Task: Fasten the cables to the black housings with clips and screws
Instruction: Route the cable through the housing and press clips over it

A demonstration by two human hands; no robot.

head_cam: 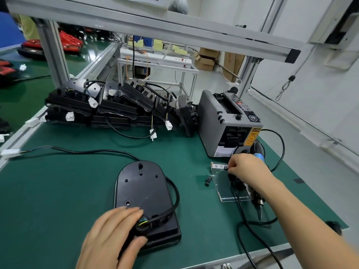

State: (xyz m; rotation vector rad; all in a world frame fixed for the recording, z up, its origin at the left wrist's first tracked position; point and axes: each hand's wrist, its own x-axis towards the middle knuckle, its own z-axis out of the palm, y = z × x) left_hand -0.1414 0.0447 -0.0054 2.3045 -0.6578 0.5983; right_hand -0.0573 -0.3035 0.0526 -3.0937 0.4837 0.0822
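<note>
Bench surroundings, non-work items.
A grey tape dispenser [223, 121] stands upright at the right rear of the green mat [58, 191], with a yellow warning label [252, 137] on its front. An aluminium frame [155, 26] spans overhead on upright posts. Beyond it are a white metal rack [157, 62] and cardboard boxes [206, 59] on the floor. Red parts [71, 42] lie on the neighbouring bench [29, 90], left.

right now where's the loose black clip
Head view, right side: the loose black clip lies on the green mat between the black housing and the clear bag, left of the right hand pinching a small black part.
</note>
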